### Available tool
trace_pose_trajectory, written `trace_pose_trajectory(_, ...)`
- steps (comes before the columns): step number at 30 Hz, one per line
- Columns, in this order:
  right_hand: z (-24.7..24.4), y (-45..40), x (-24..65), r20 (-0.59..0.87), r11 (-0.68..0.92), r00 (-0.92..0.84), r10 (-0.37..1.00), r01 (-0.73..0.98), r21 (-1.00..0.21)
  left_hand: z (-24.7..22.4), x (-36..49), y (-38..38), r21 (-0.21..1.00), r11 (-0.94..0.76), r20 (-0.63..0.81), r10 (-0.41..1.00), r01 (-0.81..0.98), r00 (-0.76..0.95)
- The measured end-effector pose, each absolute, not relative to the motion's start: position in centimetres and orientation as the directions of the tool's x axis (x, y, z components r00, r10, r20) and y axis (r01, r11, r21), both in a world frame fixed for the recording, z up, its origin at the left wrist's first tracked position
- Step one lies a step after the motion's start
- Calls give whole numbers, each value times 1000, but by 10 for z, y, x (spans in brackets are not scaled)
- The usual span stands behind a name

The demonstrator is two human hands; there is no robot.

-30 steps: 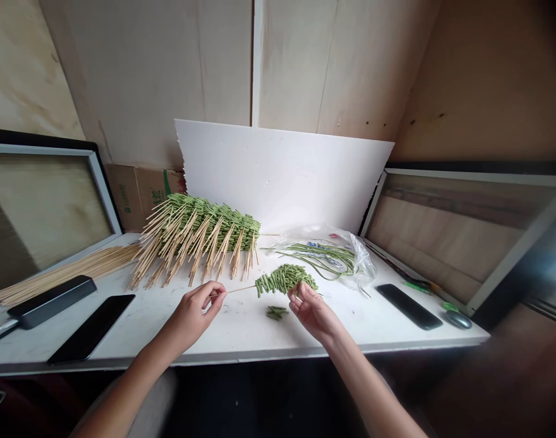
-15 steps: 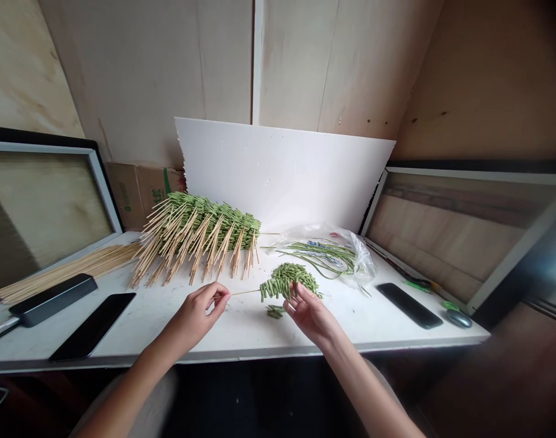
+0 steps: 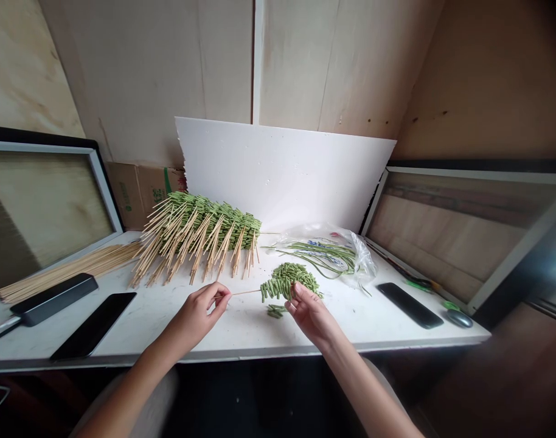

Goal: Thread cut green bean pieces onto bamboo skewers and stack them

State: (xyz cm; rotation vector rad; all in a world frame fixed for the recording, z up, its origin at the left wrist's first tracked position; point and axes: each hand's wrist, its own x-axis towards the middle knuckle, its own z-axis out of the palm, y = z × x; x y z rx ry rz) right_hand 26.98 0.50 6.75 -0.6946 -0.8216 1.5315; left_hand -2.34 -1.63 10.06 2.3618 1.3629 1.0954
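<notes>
My left hand (image 3: pixel 205 307) pinches the bare end of a thin wooden skewer (image 3: pixel 245 292), left of the middle. Short green bean pieces (image 3: pixel 273 288) are threaded side by side along the skewer's right part. At that end my right hand (image 3: pixel 312 310) has its fingers closed around the last pieces; what exactly they pinch is partly hidden. Behind it lies a pile of cut green pieces (image 3: pixel 300 274), and a few loose ones (image 3: pixel 275 311) lie below the skewer. A large stack of filled skewers (image 3: pixel 209 222) lies at the back left.
Bare skewers (image 3: pixel 77 264), a black box-shaped device (image 3: pixel 54 298) and a phone (image 3: pixel 94 325) lie left. A plastic bag (image 3: pixel 362 258) with long green stalks (image 3: pixel 323 255) is back right. Another dark phone (image 3: pixel 409 305) and a mouse (image 3: pixel 459 318) lie right. A white board (image 3: pixel 282 176) stands behind.
The fingers of my right hand have shifted slightly and drawn closer together at the skewer's right end. My left hand and the skewer have hardly moved.
</notes>
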Motion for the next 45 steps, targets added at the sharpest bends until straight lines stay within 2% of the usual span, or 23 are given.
trace_pose_trajectory(10, 72, -3, 259, -17, 36, 90, 996, -561, -827, 97, -24, -14, 509, -558, 504, 811, 656, 299)
trace_pose_trajectory(19, 73, -3, 257, -10, 72, 142, 990, -558, -827, 92, -20, -14, 490, -577, 531, 792, 653, 302)
trace_pose_trajectory(25, 72, -6, 251, 7, 99, 175, 985, -520, -848, 90, -20, -15, 476, -592, 552, 777, 651, 303)
trace_pose_trajectory(30, 68, -10, 248, 44, 170, 285, 957, -434, -885, 92, -21, -15, 476, -596, 573, 768, 647, 285)
trace_pose_trajectory(37, 81, -13, 251, 19, 146, 236, 972, -531, -835, 94, -18, -15, 477, -606, 596, 755, 637, 273)
trace_pose_trajectory(45, 80, -14, 249, 47, 173, 271, 962, -464, -869, 89, -18, -15, 468, -613, 585, 755, 636, 297)
